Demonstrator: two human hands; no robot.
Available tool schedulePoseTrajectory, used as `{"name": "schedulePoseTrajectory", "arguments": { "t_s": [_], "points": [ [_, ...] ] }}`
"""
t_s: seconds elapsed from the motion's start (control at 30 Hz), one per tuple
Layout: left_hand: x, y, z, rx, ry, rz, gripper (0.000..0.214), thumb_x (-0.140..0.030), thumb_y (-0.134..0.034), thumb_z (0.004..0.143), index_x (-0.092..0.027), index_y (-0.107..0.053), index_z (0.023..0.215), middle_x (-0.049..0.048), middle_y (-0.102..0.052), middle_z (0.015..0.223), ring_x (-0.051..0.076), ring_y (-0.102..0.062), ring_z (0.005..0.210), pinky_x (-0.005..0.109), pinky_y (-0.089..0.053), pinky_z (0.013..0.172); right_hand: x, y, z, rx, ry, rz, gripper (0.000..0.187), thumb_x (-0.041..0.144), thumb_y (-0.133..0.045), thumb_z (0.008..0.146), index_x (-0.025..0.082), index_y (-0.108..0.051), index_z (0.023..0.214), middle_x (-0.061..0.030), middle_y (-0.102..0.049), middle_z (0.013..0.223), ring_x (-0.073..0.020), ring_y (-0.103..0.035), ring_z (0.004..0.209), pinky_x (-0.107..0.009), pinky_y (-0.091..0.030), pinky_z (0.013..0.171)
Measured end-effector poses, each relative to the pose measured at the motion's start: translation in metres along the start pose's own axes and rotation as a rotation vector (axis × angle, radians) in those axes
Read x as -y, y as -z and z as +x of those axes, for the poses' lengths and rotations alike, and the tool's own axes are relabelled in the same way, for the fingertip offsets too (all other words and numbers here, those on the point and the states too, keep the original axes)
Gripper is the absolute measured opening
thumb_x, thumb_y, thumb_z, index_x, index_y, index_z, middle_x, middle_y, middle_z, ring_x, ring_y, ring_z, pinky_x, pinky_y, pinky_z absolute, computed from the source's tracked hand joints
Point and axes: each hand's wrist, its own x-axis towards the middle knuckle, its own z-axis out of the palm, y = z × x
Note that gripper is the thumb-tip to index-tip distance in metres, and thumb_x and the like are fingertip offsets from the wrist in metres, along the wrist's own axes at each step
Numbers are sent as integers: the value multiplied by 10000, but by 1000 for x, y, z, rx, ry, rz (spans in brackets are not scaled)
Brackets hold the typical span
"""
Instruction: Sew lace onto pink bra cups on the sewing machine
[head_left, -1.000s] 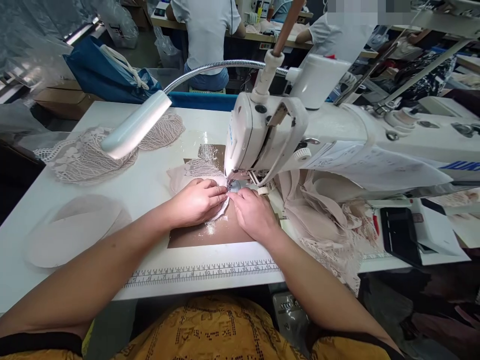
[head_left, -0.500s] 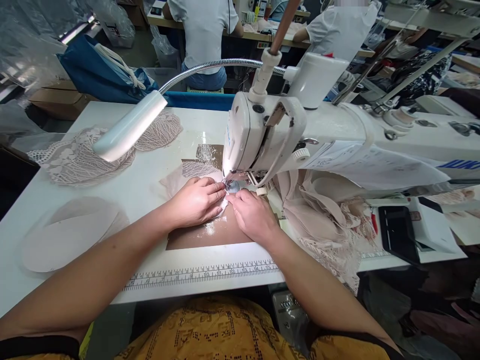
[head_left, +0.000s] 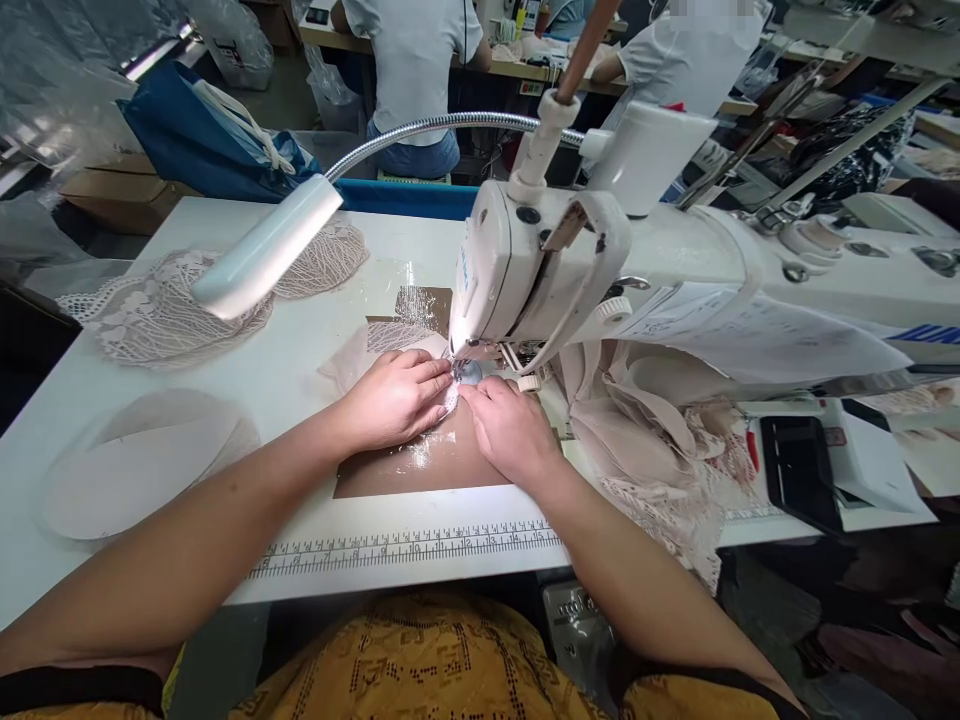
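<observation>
A pale lace fabric piece (head_left: 397, 338) lies under the needle area of a white sewing machine (head_left: 495, 270). My left hand (head_left: 401, 395) rests on this piece with its fingers stretched out flat, fingertips close to the presser foot. On the other side of the foot, my right hand (head_left: 514, 420) has thumb and index finger pinched at the fabric's edge, the other fingers curled under. Both hands hide much of the piece. Beneath them is a shiny brown sheet (head_left: 420, 475) on the white table (head_left: 300, 520).
Lace pieces (head_left: 180, 310) and a smooth pale cup piece (head_left: 135, 480) lie to the left. A lamp (head_left: 270, 245) hangs above. More beige fabric (head_left: 630, 420) is piled right of the needle, beside a black device (head_left: 799, 470). Two people (head_left: 420, 70) sit beyond.
The whole view has shifted slightly. Both hands keep nearly the same place and pose at the needle, and the fabric shows little visible movement.
</observation>
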Motion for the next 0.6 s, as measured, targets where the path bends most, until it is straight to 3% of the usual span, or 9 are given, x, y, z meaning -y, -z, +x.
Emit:
{"name": "schedulePoseTrajectory", "arguments": {
  "t_s": [0.23, 0.37, 0.6],
  "points": [
    [0, 3, -2, -15, -22, -23, 349, -335, -473, 962, -123, -652, 1172, 141, -610, 1306, 303, -547, 1139, 458, -469, 942, -3, -1, -3, -62, 3, 43, 394, 157, -403, 928, 195, -617, 1257, -90, -666, 1003, -224, -554, 850, -333, -359, 713],
    [1, 3, -3, -66, -57, -69, 289, -297, -479, 969, -150, -662, 1138, 120, -643, 1259, 273, -562, 1122, 427, -474, 931, 0, 2, -3, -8, 87, 71, 380, 130, -437, 900, 220, -652, 1200, -70, -651, 984, -210, -541, 854, -323, -343, 721],
    [-3, 4, -3, -62, -81, -106, 273, -289, -473, 984, -152, -686, 1086, 88, -711, 1127, 240, -597, 1050, 389, -479, 895, -1, 3, -6, 3, 69, 67, 371, 120, -415, 920, 213, -677, 1165, -61, -630, 942, -194, -508, 815, -323, -315, 712]
  ]
}}
